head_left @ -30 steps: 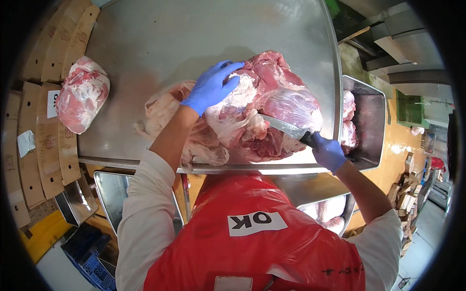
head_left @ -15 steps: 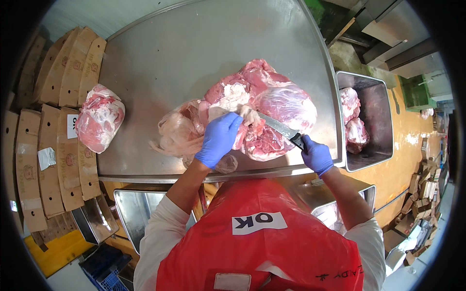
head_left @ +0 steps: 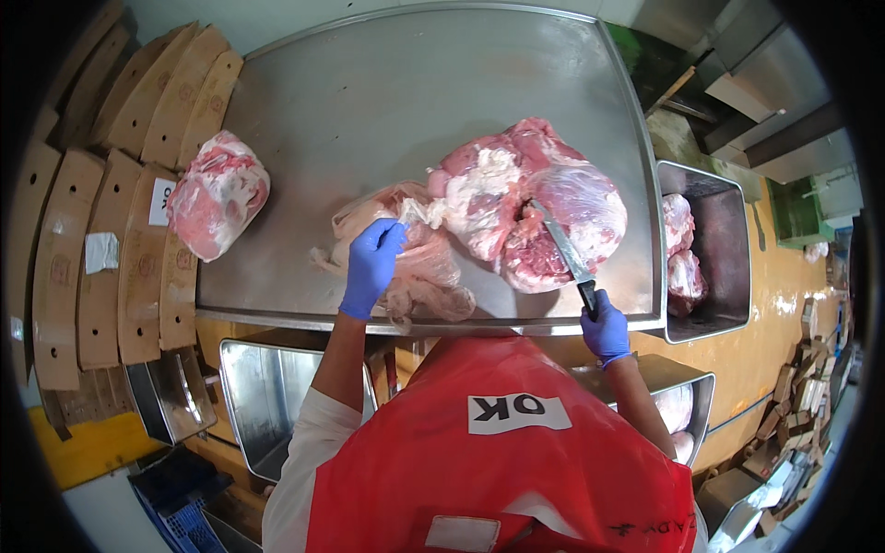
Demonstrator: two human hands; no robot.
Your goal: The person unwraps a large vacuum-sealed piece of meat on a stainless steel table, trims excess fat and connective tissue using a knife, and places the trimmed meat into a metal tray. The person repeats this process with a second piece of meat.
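A large cut of raw meat (head_left: pixel 576 207), pink with white fat, lies on the metal table. My right hand (head_left: pixel 606 330) is closed round the black handle of a knife (head_left: pixel 572 255). The blade slants away to the left, and its tip touches a dark red hollow in the meat. Left of the cut, my left hand (head_left: pixel 371 272) is closed, its fingertips pinching the end of a whitish strip of fat (head_left: pixel 424 214). Beneath and beside this hand, a heap of pale, thin trimmings (head_left: pixel 433 267) spreads toward the table's near edge. Both hands wear blue gloves.
Another piece of meat (head_left: pixel 219 195) sits at the table's left edge, beside stacked cardboard boxes (head_left: pixel 120 263). A metal bin (head_left: pixel 728 249) with meat stands to the right. More metal bins (head_left: pixel 277 396) are below the near edge of the metal table (head_left: pixel 341 101).
My left hand has drawn left, away from the meat, with the strip of fat. The knife has turned to point more away from me, its tip now in the hollow. The view has shifted.
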